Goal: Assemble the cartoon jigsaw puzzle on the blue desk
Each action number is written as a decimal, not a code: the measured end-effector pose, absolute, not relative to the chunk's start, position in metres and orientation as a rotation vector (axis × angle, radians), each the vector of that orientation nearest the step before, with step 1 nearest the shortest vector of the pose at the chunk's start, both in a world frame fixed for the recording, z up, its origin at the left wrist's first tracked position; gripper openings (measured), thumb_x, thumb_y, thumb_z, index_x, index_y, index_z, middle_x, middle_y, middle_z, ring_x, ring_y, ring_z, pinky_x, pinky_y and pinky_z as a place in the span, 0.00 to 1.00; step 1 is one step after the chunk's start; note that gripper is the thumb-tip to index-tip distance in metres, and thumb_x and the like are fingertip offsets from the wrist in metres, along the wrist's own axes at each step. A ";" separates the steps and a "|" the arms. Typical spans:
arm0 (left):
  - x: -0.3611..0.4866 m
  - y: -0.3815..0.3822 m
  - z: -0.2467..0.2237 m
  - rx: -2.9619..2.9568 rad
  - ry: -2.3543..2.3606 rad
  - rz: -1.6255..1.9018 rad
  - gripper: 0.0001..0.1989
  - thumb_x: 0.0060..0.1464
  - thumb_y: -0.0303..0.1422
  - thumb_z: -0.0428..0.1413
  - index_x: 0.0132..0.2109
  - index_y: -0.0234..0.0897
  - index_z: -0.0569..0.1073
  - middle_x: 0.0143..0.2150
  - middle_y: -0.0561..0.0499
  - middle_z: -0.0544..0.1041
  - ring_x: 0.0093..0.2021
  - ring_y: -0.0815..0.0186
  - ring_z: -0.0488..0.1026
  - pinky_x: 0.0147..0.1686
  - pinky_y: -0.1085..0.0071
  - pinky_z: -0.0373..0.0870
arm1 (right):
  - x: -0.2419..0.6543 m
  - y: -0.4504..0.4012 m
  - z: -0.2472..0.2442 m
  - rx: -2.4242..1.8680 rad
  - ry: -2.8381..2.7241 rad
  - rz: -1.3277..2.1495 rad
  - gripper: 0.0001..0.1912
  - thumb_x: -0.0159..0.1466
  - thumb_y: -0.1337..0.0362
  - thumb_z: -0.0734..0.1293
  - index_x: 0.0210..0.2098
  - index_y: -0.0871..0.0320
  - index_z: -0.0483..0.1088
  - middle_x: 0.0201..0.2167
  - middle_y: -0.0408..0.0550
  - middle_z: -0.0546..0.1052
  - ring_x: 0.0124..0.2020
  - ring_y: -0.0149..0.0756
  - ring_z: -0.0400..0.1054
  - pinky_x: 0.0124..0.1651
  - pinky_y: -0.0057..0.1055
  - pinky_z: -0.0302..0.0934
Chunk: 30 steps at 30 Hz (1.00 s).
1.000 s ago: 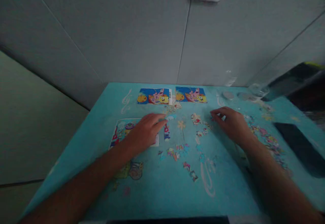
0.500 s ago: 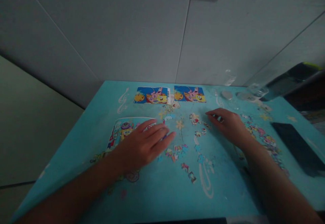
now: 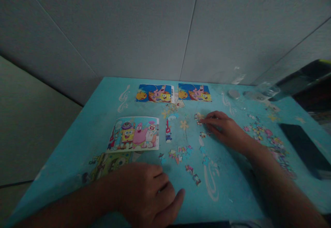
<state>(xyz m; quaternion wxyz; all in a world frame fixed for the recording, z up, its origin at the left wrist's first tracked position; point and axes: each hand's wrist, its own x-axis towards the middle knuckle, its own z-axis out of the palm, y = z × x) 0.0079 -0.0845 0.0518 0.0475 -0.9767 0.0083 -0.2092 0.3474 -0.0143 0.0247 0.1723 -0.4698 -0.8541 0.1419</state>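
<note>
My left hand [image 3: 151, 193] hovers low over the near part of the turquoise table [image 3: 222, 204], its fingers loosely curled and apart, holding nothing. Up and to the right, my right hand [image 3: 223, 128] has its fingertips together at a small cluster of puzzle pieces [image 3: 198, 117]; whether a piece is pinched is too small to tell. Between the hands lie loose blue and pink pieces [image 3: 181, 153] and a short joined strip [image 3: 168, 130]. A cartoon picture card [image 3: 139, 135] lies flat beyond my left hand.
Two blue cartoon cards [image 3: 155, 93] [image 3: 195, 92] lie near the wall. A large heap of pieces [image 3: 271, 141] and a dark flat object [image 3: 306, 150] are at the right. Behind them lies a clear bottle [image 3: 267, 92], beside a round lid [image 3: 233, 94].
My left hand has moved nearer and down, uncovering the picture card and the joined strip. My right hand has shifted left, onto the small cluster of pieces.
</note>
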 end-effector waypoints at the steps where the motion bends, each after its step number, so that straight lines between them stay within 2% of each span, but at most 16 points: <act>1: 0.008 -0.085 0.051 -2.982 0.030 -0.638 0.14 0.61 0.32 0.57 0.50 0.30 0.79 0.28 0.52 0.72 0.24 0.68 0.68 0.18 0.67 0.61 | 0.346 -0.015 0.023 -1.311 -2.443 0.407 0.17 0.71 0.65 0.62 0.55 0.51 0.76 0.49 0.54 0.74 0.50 0.44 0.71 0.55 0.43 0.68; 7: 0.008 -0.082 0.053 -2.948 0.065 -0.569 0.14 0.59 0.34 0.58 0.47 0.27 0.79 0.27 0.51 0.73 0.23 0.68 0.69 0.17 0.67 0.63 | 0.344 -0.017 0.021 -1.291 -2.491 0.379 0.17 0.72 0.64 0.62 0.57 0.52 0.76 0.49 0.55 0.74 0.48 0.44 0.71 0.53 0.44 0.69; 12: 0.011 -0.083 0.054 -2.955 0.042 -0.583 0.12 0.59 0.32 0.57 0.45 0.28 0.79 0.26 0.52 0.73 0.22 0.69 0.69 0.17 0.68 0.62 | 0.344 -0.020 0.028 -1.270 -2.574 0.362 0.18 0.73 0.62 0.62 0.58 0.51 0.76 0.52 0.55 0.75 0.51 0.45 0.71 0.56 0.46 0.68; 18: 0.012 -0.083 0.050 -2.963 0.043 -0.606 0.12 0.58 0.33 0.58 0.44 0.28 0.79 0.26 0.52 0.72 0.22 0.69 0.69 0.17 0.67 0.63 | 0.341 -0.028 0.037 -1.354 -2.661 0.290 0.18 0.73 0.61 0.61 0.59 0.50 0.75 0.53 0.56 0.75 0.52 0.46 0.72 0.56 0.49 0.68; 30: 0.016 -0.081 0.047 -3.001 0.018 -0.594 0.10 0.58 0.30 0.56 0.42 0.28 0.79 0.24 0.53 0.70 0.21 0.69 0.68 0.16 0.67 0.61 | 0.342 -0.049 0.045 -1.459 -2.652 0.368 0.14 0.72 0.60 0.64 0.53 0.48 0.78 0.52 0.52 0.78 0.48 0.45 0.76 0.54 0.50 0.71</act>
